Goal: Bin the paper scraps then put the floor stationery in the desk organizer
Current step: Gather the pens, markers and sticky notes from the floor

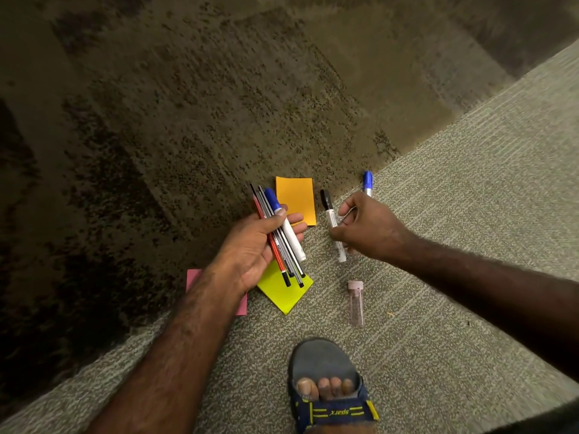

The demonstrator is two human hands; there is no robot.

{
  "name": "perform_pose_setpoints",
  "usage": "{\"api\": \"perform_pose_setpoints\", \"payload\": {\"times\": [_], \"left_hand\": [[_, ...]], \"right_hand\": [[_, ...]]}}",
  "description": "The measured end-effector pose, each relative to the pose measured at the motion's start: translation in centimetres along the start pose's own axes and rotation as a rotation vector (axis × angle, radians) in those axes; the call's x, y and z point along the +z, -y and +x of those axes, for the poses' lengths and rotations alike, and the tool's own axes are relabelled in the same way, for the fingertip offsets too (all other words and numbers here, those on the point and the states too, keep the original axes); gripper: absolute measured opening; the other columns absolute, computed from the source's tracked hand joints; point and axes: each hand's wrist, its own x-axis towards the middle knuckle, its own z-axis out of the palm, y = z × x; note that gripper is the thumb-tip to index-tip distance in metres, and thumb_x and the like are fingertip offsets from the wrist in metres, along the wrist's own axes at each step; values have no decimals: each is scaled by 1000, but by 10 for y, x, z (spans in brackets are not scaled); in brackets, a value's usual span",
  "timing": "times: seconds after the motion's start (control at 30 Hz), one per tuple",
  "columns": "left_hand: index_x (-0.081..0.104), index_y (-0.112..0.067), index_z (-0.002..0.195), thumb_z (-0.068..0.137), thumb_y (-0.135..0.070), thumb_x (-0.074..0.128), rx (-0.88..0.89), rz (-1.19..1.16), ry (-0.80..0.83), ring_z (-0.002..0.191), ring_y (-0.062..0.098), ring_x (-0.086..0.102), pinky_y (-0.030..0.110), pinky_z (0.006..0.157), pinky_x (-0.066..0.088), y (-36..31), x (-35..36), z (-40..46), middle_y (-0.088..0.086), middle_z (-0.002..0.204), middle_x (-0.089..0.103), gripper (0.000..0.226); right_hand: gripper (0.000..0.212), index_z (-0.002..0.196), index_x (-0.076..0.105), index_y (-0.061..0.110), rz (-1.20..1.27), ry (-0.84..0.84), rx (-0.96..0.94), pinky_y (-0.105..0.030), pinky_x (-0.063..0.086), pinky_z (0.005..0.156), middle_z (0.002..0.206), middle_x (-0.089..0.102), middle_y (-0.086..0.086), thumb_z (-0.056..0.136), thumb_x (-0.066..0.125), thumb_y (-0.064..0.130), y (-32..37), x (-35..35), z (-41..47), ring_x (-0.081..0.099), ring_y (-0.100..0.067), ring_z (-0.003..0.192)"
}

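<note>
My left hand (250, 245) holds a bundle of stationery (282, 236): a blue-capped white marker, a red pencil and dark pens, with the thumb pressed across them. My right hand (369, 223) pinches a black-capped white marker (332, 220) just above the carpet. Another blue-capped marker (367, 182) lies on the floor beyond my right hand, partly hidden by it. A clear tube with a pink cap (356, 302) lies on the carpet nearer to me. Orange (296, 198), yellow-green (282, 292) and pink (194, 277) sticky note pads lie on the floor under and around my left hand.
The floor is carpet, dark mottled brown on the left and light grey on the right, meeting along a diagonal seam. My foot in a blue and yellow sandal (332, 402) stands at the bottom centre, near the tube.
</note>
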Motion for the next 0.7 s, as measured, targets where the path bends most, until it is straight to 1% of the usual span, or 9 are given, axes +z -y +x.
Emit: {"api": "perform_pose_setpoints", "payload": {"times": [0.1, 0.2, 0.3, 0.37, 0.43, 0.5, 0.6, 0.63, 0.7], "left_hand": [[56, 1, 130, 103, -7, 57, -25, 12, 12, 109, 36, 75, 43, 85, 65, 2, 0, 2, 24, 119, 75, 28], [59, 2, 128, 101, -6, 60, -34, -8, 23, 109, 38, 75, 44, 84, 65, 4, 0, 3, 25, 119, 75, 29], [60, 4, 134, 96, -10, 68, -32, 3, 28, 125, 39, 66, 53, 104, 56, 5, -1, 5, 25, 130, 69, 42], [61, 2, 135, 93, -13, 72, -26, 29, 21, 127, 38, 65, 56, 110, 51, 6, -3, 6, 23, 131, 70, 46], [63, -1, 133, 90, -13, 76, -11, 57, 10, 124, 36, 67, 56, 108, 52, 7, -3, 6, 20, 129, 71, 46], [67, -4, 127, 88, -12, 77, 3, 78, -2, 115, 32, 71, 53, 104, 56, 7, -3, 5, 17, 123, 74, 41], [71, -4, 117, 85, -10, 78, 29, 97, -7, 102, 26, 75, 40, 88, 64, 7, -3, 5, 15, 116, 77, 33], [71, -4, 113, 85, -8, 77, 34, 95, -2, 99, 24, 77, 38, 83, 65, 7, -3, 5, 14, 114, 78, 29], [67, -5, 111, 90, -4, 72, 33, 86, 14, 98, 26, 79, 38, 80, 66, 7, -3, 5, 14, 111, 79, 22]], "right_hand": [[39, 102, 57, 27, 123, 71, -67, -50, 65, 60, 81, 74, -4, 76, 86, 24, 10, 1, -2, 75, -19, 63], [40, 104, 61, 29, 182, 135, -127, -48, 66, 61, 80, 75, 1, 76, 88, 25, 21, 5, -4, 76, -20, 67], [34, 102, 64, 31, 173, 166, -182, -45, 66, 62, 81, 75, 6, 79, 89, 28, 30, 8, -7, 76, -17, 67], [30, 101, 66, 30, 177, 164, -196, -46, 67, 64, 81, 76, 5, 82, 88, 28, 33, 9, -9, 76, -16, 68], [29, 103, 68, 27, 184, 168, -204, -47, 67, 66, 83, 77, 2, 83, 88, 29, 36, 10, -10, 77, -17, 71], [26, 103, 70, 26, 181, 173, -217, -44, 67, 66, 83, 77, 2, 84, 87, 29, 38, 10, -11, 77, -16, 72], [18, 93, 71, 26, 179, 135, -204, -36, 66, 58, 77, 76, 4, 85, 86, 32, 38, 8, -14, 76, -14, 68], [20, 89, 71, 24, 176, 110, -181, -33, 64, 54, 75, 75, 3, 84, 87, 35, 36, 6, -13, 75, -15, 64], [28, 83, 69, 19, 123, 64, -129, -30, 61, 49, 70, 74, -2, 82, 87, 40, 30, 0, -11, 73, -16, 58]]}}
